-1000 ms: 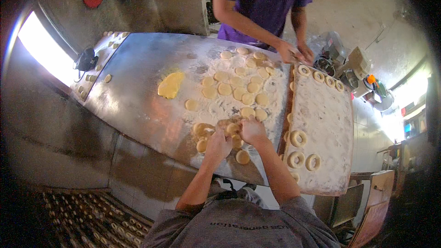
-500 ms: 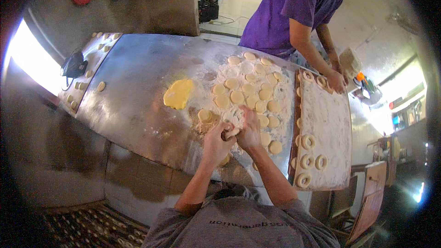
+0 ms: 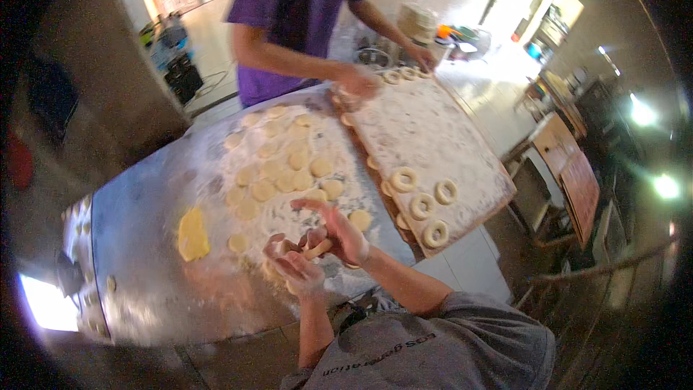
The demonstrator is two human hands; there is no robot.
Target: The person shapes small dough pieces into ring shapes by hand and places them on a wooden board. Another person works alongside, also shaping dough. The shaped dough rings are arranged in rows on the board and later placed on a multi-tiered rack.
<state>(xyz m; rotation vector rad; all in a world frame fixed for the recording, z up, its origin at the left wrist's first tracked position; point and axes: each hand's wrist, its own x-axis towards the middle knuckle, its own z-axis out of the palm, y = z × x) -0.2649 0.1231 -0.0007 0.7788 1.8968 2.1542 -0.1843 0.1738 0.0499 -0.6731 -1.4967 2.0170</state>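
Observation:
My left hand (image 3: pixel 294 261), palm partly up with fingers curled, and my right hand (image 3: pixel 343 235), some fingers stretched out, meet around a small dough piece (image 3: pixel 316 248), its shape partly hidden by my fingers. Both are floury and over a steel table (image 3: pixel 144 274). Beyond them, flat dough rounds (image 3: pixel 261 189) lie scattered in loose flour, with a yellow lump of dough or fat (image 3: pixel 193 235) to the left. To the right, a flour-dusted board (image 3: pixel 462 166) carries several dough rings (image 3: pixel 421 206).
A person (image 3: pixel 281 22) in a purple top works at the far side, one blurred hand (image 3: pixel 361 85) over the board. Pots and tubs (image 3: pixel 415 25) stand behind the board. Wooden boards (image 3: pixel 567 173) lean at the right; a dark speaker (image 3: pixel 184 76) stands by the doorway.
The view has swung round, showing more of the right side. My hands have lifted a dough piece and turned more palm-up. The other person has straightened, one hand now nearer the board's left edge.

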